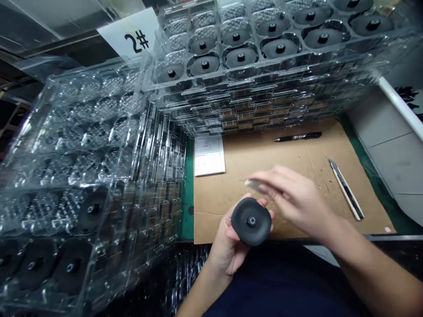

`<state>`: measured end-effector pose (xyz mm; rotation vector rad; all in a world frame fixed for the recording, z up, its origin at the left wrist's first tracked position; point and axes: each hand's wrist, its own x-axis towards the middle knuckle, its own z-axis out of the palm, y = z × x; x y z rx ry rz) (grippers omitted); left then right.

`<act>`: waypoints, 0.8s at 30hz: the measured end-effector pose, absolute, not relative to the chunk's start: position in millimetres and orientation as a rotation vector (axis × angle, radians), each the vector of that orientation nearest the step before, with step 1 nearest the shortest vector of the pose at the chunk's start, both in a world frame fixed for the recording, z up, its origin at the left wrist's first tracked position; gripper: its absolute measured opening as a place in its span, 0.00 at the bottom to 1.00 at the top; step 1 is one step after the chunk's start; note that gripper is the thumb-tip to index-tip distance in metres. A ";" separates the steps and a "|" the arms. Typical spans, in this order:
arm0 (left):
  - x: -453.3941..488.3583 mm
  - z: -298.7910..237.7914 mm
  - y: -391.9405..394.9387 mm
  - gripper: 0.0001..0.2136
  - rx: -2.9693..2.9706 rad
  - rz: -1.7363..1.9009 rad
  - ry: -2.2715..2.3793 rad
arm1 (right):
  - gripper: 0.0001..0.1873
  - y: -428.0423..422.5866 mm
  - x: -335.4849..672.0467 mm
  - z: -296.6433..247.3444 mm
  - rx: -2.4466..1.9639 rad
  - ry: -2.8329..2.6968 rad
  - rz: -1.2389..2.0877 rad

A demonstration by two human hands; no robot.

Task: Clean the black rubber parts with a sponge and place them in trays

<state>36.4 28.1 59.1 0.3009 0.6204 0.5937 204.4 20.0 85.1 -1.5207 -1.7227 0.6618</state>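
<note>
My left hand (234, 240), low in the middle, is closed around a black rounded disc-shaped part (259, 226). A short stem with a ring-shaped top stands up from the part's centre and faces me. Just above and to the right, my right hand (292, 198) pinches a small flat grey piece (254, 185) with a pale tip. That hand is smeared by motion, so the exact kind of piece is unclear. The grey piece is apart from the black part. Fingers of my left hand show along both sides of the part.
Stacked clear plastic trays (211, 83) with black parts stand behind; another tray stack (115, 185) rises at left. On the cardboard sheet (238, 154) lie a paper pad (209, 155), a black pen (297, 137) and a utility knife (346, 189). A "2#" sign (132, 33) stands at back.
</note>
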 end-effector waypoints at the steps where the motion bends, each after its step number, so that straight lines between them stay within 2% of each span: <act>1: 35.3 59.1 28.4 0.30 0.282 0.609 0.584 | 0.14 17.5 210.6 71.6 -1.653 -1.640 0.695; 5: 31.2 55.0 28.9 0.29 0.247 0.643 0.506 | 0.15 -7.1 218.8 11.1 -1.816 -1.556 0.969; 8: 31.2 52.1 28.9 0.27 0.262 0.657 0.517 | 0.13 -22.4 213.4 -3.0 -1.803 -1.521 1.047; 12: 34.2 53.9 28.7 0.28 0.308 0.658 0.586 | 0.12 -17.7 205.7 44.3 -1.801 -1.376 0.780; 15: 35.0 55.1 27.6 0.29 0.355 0.671 0.667 | 0.19 -10.6 196.6 86.2 -1.491 -1.593 0.545; 17: 33.8 54.0 26.2 0.29 0.395 0.679 0.727 | 0.20 -9.4 191.4 99.5 -1.377 -1.735 0.561; 19: 32.2 52.1 24.5 0.29 0.429 0.699 0.780 | 0.20 -9.6 188.7 103.0 -1.477 -1.789 0.628; 21: 31.7 50.8 23.3 0.30 0.443 0.735 0.796 | 0.21 -9.0 187.3 102.6 -1.557 -1.786 0.648; 24: 33.7 51.1 24.5 0.31 0.426 0.741 0.755 | 0.20 -5.5 186.0 97.1 -1.403 -1.663 0.586</act>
